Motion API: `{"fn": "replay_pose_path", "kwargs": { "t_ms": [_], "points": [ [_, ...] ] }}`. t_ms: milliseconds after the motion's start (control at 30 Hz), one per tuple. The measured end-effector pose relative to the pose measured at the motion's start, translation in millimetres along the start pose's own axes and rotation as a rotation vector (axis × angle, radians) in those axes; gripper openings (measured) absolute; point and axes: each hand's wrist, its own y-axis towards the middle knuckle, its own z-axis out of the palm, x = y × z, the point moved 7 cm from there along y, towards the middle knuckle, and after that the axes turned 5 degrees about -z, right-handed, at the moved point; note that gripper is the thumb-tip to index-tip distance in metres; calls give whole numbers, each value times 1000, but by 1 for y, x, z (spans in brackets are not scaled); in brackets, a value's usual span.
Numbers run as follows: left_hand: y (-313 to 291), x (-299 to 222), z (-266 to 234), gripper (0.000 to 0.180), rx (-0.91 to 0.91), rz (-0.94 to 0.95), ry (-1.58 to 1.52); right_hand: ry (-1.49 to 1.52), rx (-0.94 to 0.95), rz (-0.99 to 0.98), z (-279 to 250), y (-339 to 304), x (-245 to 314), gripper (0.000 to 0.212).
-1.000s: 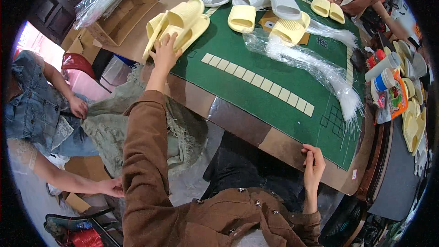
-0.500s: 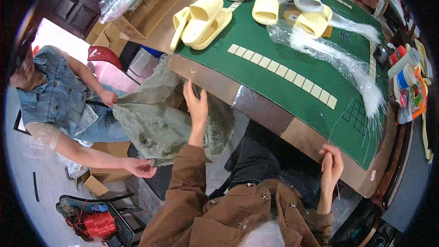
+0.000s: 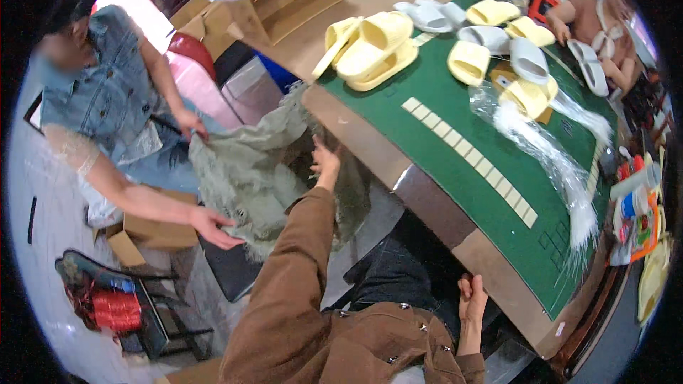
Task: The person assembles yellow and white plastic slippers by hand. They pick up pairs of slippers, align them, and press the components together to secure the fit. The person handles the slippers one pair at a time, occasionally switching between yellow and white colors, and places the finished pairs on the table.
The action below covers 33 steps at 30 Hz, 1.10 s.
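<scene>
My left hand [image 3: 326, 162] reaches into the mouth of a frayed grey-green woven sack [image 3: 238, 163], its fingers apart and nothing seen in them. A co-worker in a denim vest holds the sack's rim with one hand [image 3: 191, 124]; their other hand [image 3: 217, 227] is spread at the lower rim. Just off the table's near edge, my right hand [image 3: 471, 299] is closed with curled fingers. What it holds, if anything, cannot be made out. Across the green table mat [image 3: 398, 110], yellow slippers [image 3: 373, 43] and grey slippers [image 3: 528, 60] lie beside a bundle of clear plastic strands [image 3: 548, 149].
An open cardboard box [image 3: 299, 3] stands at the table's far left. Another person [image 3: 601, 35] sits at the far right, near a grey slipper. A chair holding red twine [image 3: 117, 309] and a floor carton [image 3: 160, 227] are at left. Cups [image 3: 633, 203] crowd the right edge.
My left hand has moved forward into the sack's mouth. The right hand has come down and left, away from the thin strand. The co-worker's lower hand has spread. My view has shifted.
</scene>
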Motion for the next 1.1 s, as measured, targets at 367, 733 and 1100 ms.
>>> {"fn": "replay_pose_path", "kwargs": {
  "t_ms": [367,733,1100],
  "points": [
    [-155,-128,99,46,1047,140,-1190,132,-96,-38,-6,16,20,48],
    [-160,-127,86,48,718,459,-418,261,-172,9,11,7,35,26],
    [-131,-153,110,50,418,647,358,125,-71,-4,16,3,48,31]
  ]
}}
